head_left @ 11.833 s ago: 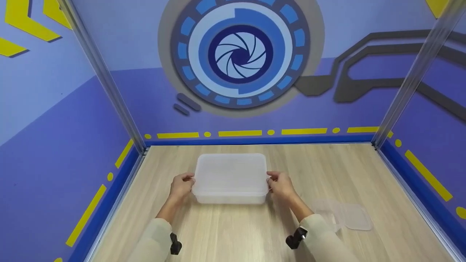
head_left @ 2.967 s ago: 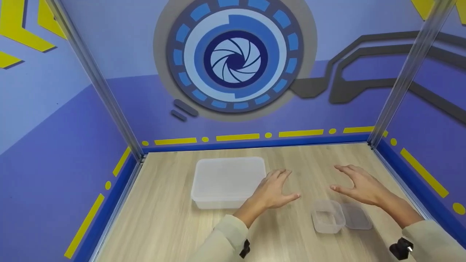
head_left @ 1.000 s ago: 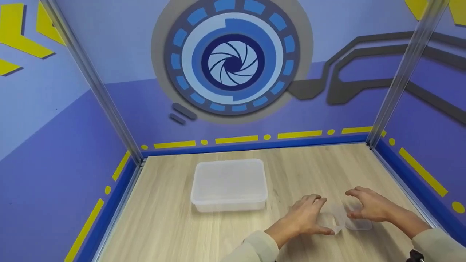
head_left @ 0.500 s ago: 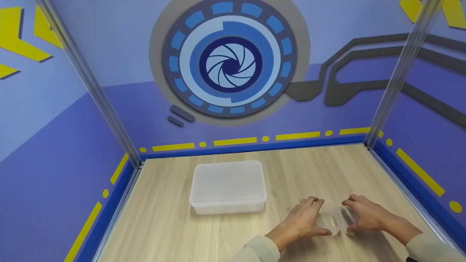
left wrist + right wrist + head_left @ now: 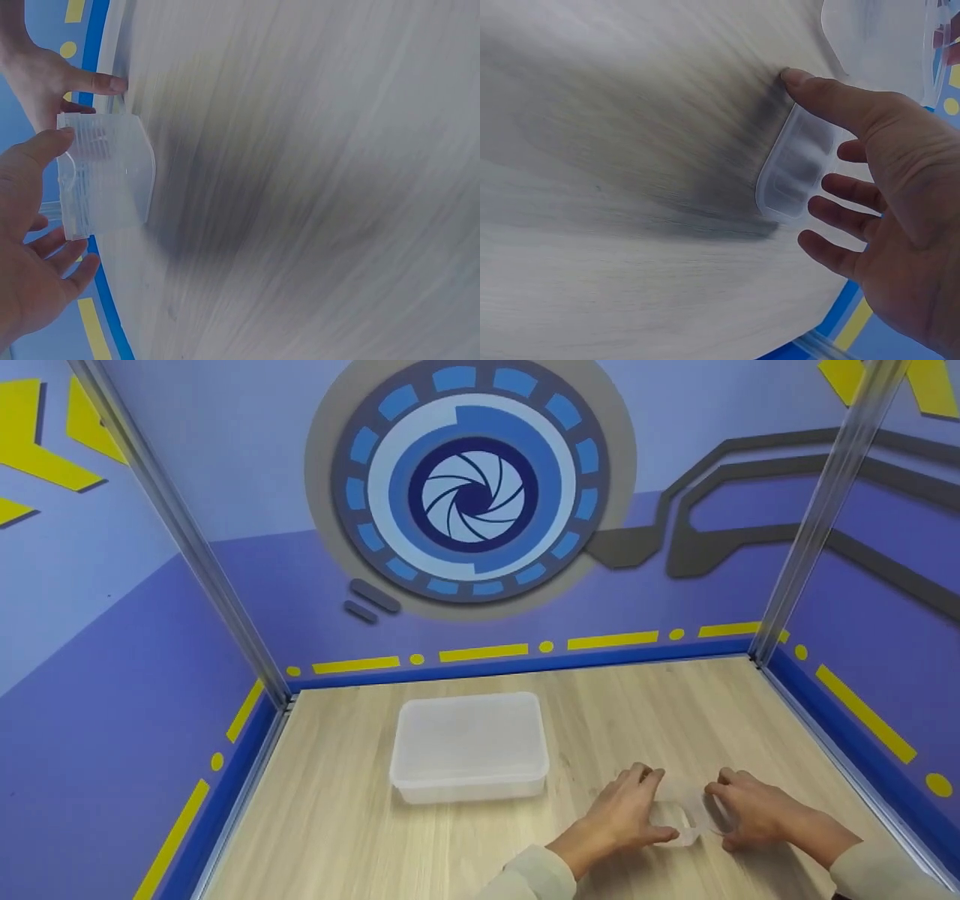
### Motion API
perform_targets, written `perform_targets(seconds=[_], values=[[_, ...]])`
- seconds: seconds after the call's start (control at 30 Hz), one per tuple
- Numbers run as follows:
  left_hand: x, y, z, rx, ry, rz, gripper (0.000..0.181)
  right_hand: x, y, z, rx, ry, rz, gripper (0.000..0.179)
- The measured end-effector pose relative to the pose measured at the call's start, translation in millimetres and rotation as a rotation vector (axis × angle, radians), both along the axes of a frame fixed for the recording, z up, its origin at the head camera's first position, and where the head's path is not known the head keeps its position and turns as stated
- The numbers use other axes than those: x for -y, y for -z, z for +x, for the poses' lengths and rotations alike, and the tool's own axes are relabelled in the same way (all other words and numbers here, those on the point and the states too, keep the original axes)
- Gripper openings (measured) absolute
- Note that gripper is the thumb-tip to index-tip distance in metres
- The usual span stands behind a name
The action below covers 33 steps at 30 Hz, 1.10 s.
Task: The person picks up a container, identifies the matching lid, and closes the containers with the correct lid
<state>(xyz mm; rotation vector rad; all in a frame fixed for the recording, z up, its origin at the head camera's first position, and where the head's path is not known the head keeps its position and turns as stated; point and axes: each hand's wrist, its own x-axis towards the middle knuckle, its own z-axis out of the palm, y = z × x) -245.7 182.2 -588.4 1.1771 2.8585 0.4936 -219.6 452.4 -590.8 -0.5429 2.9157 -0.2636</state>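
Observation:
A small clear plastic food container (image 5: 670, 815) stands at the right front of the table. My left hand (image 5: 621, 816) grips it from the left, thumb at the near side and fingers at the far side; the left wrist view shows the thumb at the rim of the container (image 5: 112, 180). Just to its right, my right hand (image 5: 761, 811) holds the small clear lid (image 5: 718, 816) by its edges, tilted up. In the right wrist view the thumb is at one end of the lid (image 5: 799, 169), with the fingers along its far side.
A large frosted plastic box (image 5: 471, 742) with its lid on stands left of the hands on the wooden table (image 5: 360, 840). Blue printed walls (image 5: 262, 592) and metal corner posts (image 5: 817, 517) border the table at the back and sides.
Both hands have left the large box and moved right to the small container. The left hand has taken hold of the container; the right has picked up and tilted the lid beside it.

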Motion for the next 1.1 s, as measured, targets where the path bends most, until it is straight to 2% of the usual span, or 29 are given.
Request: perform_targets(seconds=[0.23,0.5,0.83,1.1], values=[[4.6,-1.5,-2.8,-0.009,-0.002,0.009,0.086,0,-0.8,-1.7,-0.003,-0.001,0.002,0.071],[11.1,-3.8,-6.2,-0.01,0.001,0.027,0.086,-5,1.9,-2.6,-0.051,0.024,-0.007,0.082],[17.6,-2.2,-11.6,-0.007,0.0,0.027,0.085,-10,2.6,-5.4,0.023,0.062,-0.016,0.088],[23.0,-2.1,-16.0,0.007,0.009,0.034,0.086,-8,6.1,-6.5,-0.006,0.046,-0.028,0.088]])
